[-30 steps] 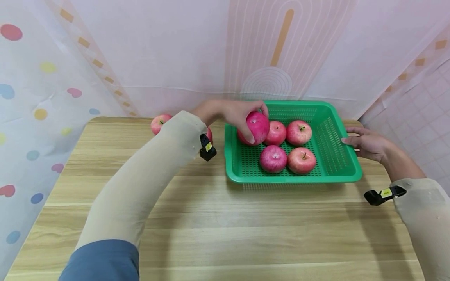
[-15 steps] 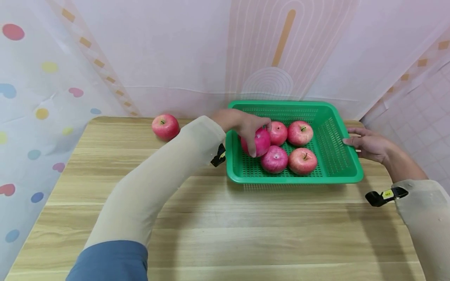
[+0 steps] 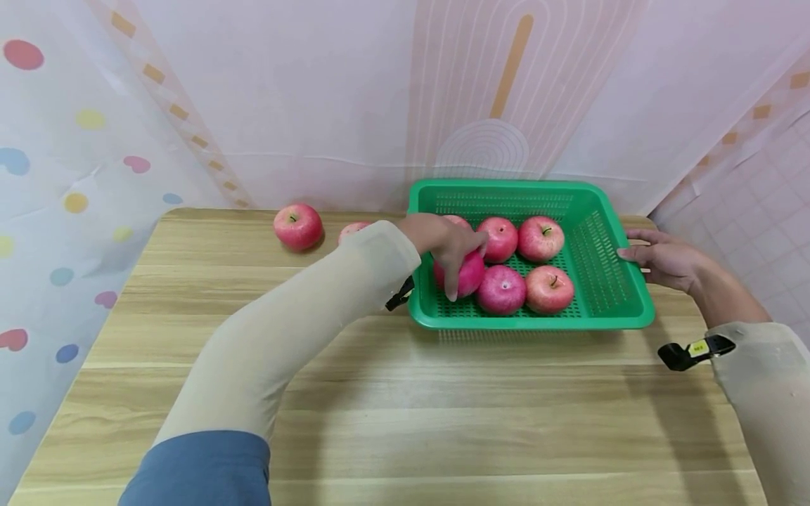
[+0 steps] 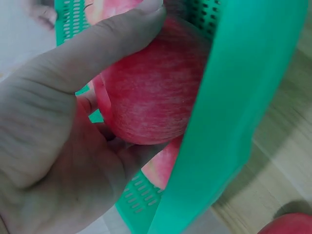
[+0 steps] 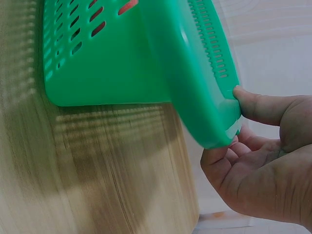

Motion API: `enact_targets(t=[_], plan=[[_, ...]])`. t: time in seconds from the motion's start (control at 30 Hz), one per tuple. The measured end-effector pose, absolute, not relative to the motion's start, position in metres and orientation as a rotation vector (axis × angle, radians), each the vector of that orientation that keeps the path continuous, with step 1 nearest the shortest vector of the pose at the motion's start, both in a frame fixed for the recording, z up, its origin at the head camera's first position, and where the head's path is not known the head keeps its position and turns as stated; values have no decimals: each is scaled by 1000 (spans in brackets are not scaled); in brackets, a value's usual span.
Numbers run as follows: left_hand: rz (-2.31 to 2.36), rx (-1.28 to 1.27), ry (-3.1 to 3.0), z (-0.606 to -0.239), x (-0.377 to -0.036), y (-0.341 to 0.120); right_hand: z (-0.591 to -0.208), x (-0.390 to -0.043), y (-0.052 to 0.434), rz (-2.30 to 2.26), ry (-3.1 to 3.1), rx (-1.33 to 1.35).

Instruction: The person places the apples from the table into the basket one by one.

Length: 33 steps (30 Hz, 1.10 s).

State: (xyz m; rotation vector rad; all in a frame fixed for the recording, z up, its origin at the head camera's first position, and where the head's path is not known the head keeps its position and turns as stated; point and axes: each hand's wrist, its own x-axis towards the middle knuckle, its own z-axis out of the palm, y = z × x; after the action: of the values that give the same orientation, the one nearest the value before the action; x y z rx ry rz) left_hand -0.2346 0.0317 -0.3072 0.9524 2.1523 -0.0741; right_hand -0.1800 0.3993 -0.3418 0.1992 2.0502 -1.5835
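Observation:
A dark red apple sits in the grip of my left hand, low inside the left end of a green plastic basket. In the left wrist view my thumb lies across its top and fingers curve beneath it. Beside it are a purplish-red apple and a paler apple in the front row. Behind them stand a red apple, a stemmed apple and one partly hidden apple. My right hand pinches the basket's right rim between thumb and fingers.
On the wooden table, left of the basket, rest one whole apple and another apple mostly covered by my left sleeve. A patterned sheet hangs behind the table's back edge.
My left hand has carried the dark red apple down and toward the front of the basket. The two front-row apples have shifted slightly right. My right hand stays at the rim.

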Motion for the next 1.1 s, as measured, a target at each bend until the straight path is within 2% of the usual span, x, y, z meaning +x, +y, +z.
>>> enact_targets(t=[0.5, 1.1], plan=[[-256, 923, 2154, -318, -223, 33, -343, -181, 400, -1568, 2054, 197], [-228, 923, 2157, -315, -225, 32, -342, -180, 400, -1554, 2072, 184]])
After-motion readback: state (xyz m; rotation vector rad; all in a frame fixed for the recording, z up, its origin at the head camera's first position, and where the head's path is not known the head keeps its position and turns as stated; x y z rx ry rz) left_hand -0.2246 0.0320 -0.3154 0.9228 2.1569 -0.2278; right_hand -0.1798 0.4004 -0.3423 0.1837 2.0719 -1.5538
